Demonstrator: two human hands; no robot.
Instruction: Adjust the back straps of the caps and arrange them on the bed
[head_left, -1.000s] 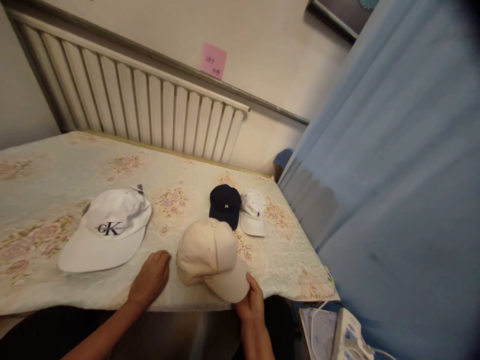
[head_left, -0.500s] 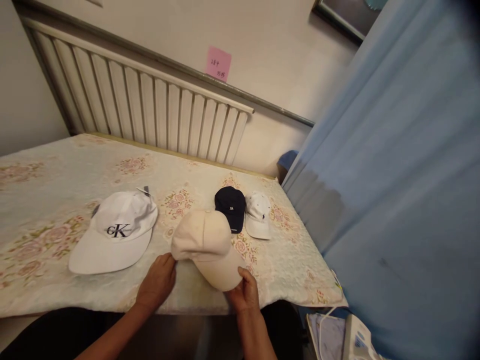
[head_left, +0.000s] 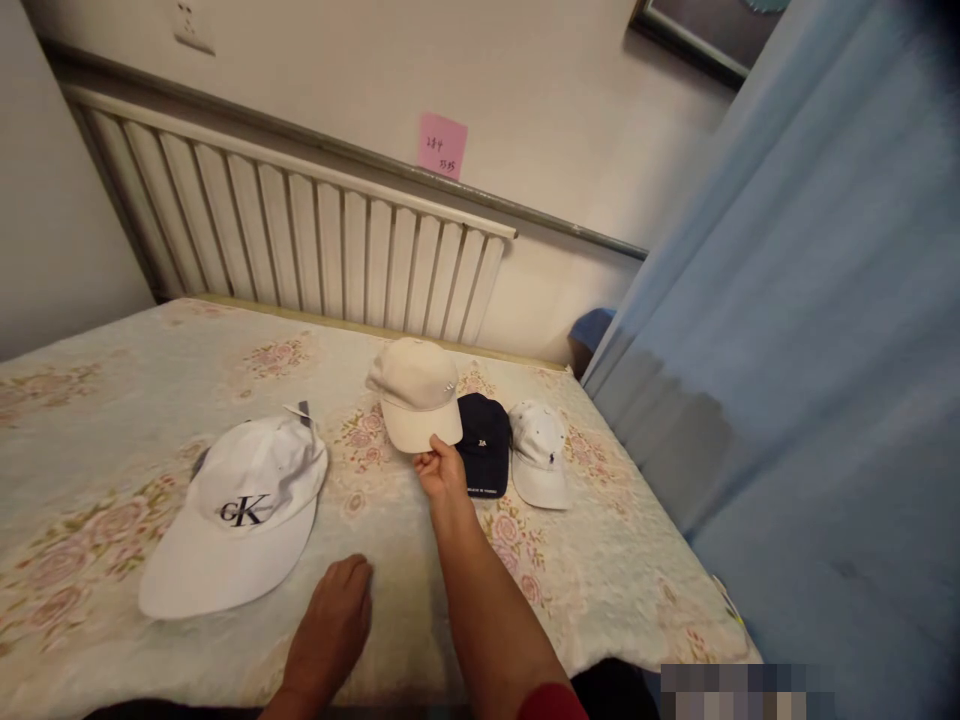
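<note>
My right hand [head_left: 442, 470] grips the brim of a cream baseball cap [head_left: 415, 380], thumb on top and fingers beneath. The cap is held over the far part of the bed, its brim toward me, just left of a navy baseball cap [head_left: 484, 445] and partly overlapping it in view. Close to the near edge, my left hand [head_left: 334, 610] rests on the cover with curled fingers; nothing shows in it. To its left lies a large white cap [head_left: 247, 500] with black CK letters. A smaller white cap [head_left: 538, 450] sits right beside the navy one.
The bed has a flowered quilted cover [head_left: 300, 400]. Behind it stand a white radiator [head_left: 322, 240] and a pipe along the wall, with a pink note [head_left: 442, 147] above. A blue curtain [head_left: 810, 350] hangs along the right side.
My right hand has carried the cream cap away from me and up toward the navy cap. My left hand has let go of the cap and stayed near the edge. The view has tilted slightly.
</note>
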